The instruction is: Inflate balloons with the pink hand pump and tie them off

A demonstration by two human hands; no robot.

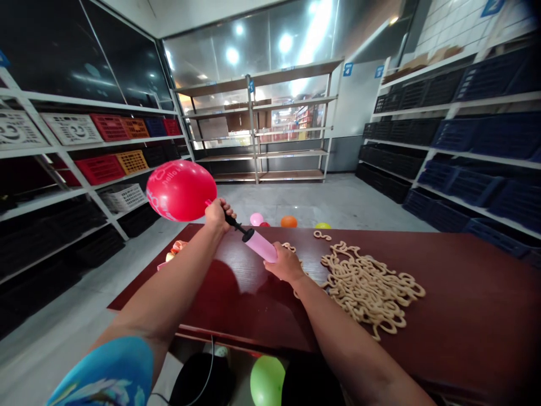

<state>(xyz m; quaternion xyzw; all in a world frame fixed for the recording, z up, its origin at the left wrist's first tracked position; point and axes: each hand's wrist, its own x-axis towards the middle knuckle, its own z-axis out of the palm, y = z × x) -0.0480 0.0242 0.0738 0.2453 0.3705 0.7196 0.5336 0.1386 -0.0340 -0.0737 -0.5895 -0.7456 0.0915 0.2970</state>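
Note:
A large red balloon with white lettering is up at the left, its neck at my left hand. That hand is closed on the black nozzle end of a hand pump, beside the balloon's neck. My right hand wraps round the pink barrel of the pump, a black rod showing between the two hands. Tan S-shaped pieces lie in a heap on the dark red table, right of my right hand. Small uninflated balloons sit near the table's left end, partly behind my left forearm.
On the floor past the table are a pink balloon, an orange balloon and a yellow-green one. A green balloon is below the near edge. Shelves with crates stand at both sides; a rack stands ahead.

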